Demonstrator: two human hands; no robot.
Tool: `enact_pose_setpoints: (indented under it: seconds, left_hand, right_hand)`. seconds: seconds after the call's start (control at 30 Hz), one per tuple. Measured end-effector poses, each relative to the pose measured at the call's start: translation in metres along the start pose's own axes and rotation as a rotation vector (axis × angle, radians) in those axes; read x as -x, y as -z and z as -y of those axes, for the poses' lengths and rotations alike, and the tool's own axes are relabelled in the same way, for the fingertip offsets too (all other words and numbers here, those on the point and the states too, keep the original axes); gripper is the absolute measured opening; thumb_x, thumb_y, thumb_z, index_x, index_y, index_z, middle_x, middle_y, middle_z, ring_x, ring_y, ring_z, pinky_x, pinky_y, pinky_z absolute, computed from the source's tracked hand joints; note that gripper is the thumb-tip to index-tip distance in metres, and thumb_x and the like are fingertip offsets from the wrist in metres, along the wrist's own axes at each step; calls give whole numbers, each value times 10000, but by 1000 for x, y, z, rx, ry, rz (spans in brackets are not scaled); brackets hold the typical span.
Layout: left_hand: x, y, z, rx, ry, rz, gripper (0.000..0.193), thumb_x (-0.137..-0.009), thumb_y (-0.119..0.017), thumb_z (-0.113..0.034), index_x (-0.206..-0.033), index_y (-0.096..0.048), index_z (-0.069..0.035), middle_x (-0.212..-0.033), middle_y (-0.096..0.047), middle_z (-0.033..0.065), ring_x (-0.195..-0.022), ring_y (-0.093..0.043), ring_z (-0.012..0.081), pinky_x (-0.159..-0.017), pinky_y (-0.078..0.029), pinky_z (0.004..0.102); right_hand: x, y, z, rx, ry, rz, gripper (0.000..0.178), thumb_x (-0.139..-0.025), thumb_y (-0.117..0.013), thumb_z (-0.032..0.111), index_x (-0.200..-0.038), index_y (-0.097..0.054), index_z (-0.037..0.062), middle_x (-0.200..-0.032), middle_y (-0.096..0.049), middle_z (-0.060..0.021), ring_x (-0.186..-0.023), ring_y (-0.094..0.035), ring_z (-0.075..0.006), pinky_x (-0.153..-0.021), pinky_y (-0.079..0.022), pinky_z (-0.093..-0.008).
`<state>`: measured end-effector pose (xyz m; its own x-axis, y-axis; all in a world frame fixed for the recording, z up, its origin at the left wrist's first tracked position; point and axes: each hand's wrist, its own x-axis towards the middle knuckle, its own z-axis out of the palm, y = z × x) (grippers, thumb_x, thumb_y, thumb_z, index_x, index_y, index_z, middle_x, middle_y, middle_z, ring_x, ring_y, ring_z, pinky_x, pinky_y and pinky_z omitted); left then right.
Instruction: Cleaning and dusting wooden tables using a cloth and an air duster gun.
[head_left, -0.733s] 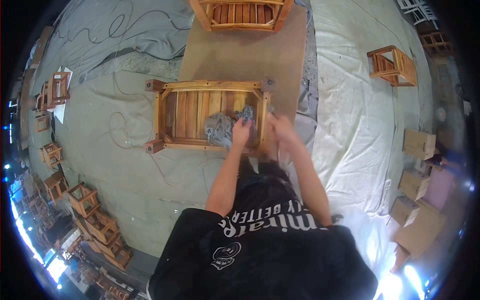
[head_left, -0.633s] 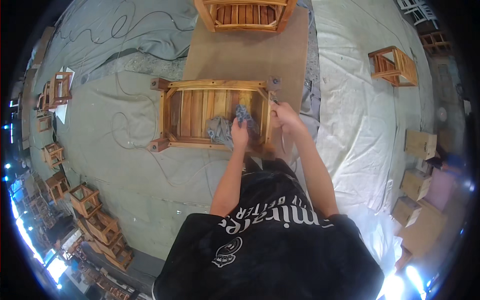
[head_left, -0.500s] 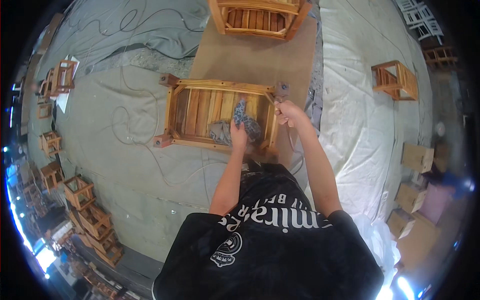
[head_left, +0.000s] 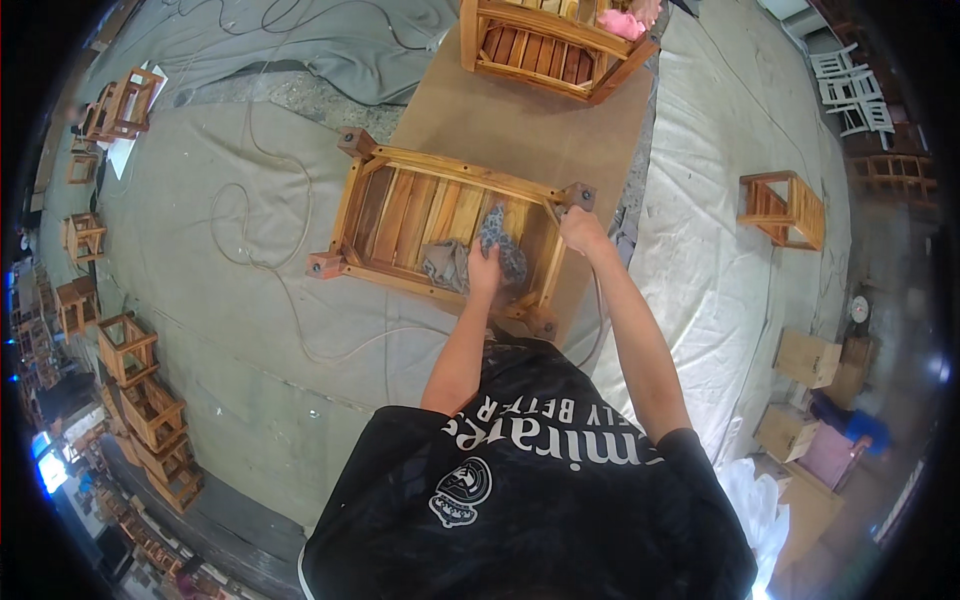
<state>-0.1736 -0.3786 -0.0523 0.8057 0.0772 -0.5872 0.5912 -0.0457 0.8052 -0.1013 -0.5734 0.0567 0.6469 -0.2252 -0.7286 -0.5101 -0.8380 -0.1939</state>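
Observation:
An upturned wooden stool (head_left: pixel 455 165), slatted, with its short legs pointing up, lies before me. My left hand (head_left: pixel 485 268) is closed on a blue-grey patterned rag (head_left: pixel 497 225) inside its frame, over the slats. A plain grey cloth (head_left: pixel 445 265) lies beside that hand, bunched against the rag. At the stool's right corner, next to a leg (head_left: pixel 578 195), my right hand (head_left: pixel 583 232) is closed. A thin hose (head_left: pixel 601 310) runs up to it; its fitting is hidden by the fingers.
A brown board (head_left: pixel 500 112) lies under the stool. Farther off stands another wooden piece (head_left: pixel 545 45), where another person's hand (head_left: pixel 648 10) has a pink cloth (head_left: pixel 622 24). A long hose (head_left: pixel 305 205) loops over the floor sheet. Stacked stool frames (head_left: pixel 150 410) stand left, cartons (head_left: pixel 805 358) right.
My view has turned, so the stool appears tilted. The left hand stays with the rag over the slats, the right by the corner leg. Another person's hand with a pink cloth has come into view.

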Motion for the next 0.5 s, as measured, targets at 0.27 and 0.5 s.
enact_pose_setpoints:
  seconds: [0.27, 0.5]
  left_hand:
    - [-2, -5, 6, 21, -196, -90, 344, -924, -568, -124, -1223, -512, 35, -929, -630, 143, -790, -610, 229, -734, -475, 334]
    - [-15, -2, 22, -27, -196, -74, 409, -916, -584, -154, -1258, -495, 52, -1115, -624, 208, -1018, -604, 293, -897, -444, 354]
  right_hand:
    - [-29, -22, -50, -65, 104, -170, 395, -942, -462, 202, -1272, -533, -3, -829, -664, -258, -561, -651, -337, -514, -519, -410]
    - [-14, -12, -45, -236, 86, -78, 375, -956, -439, 179, -1290, -538, 42, -674, -614, -194, -421, -546, -258, -434, -455, -380]
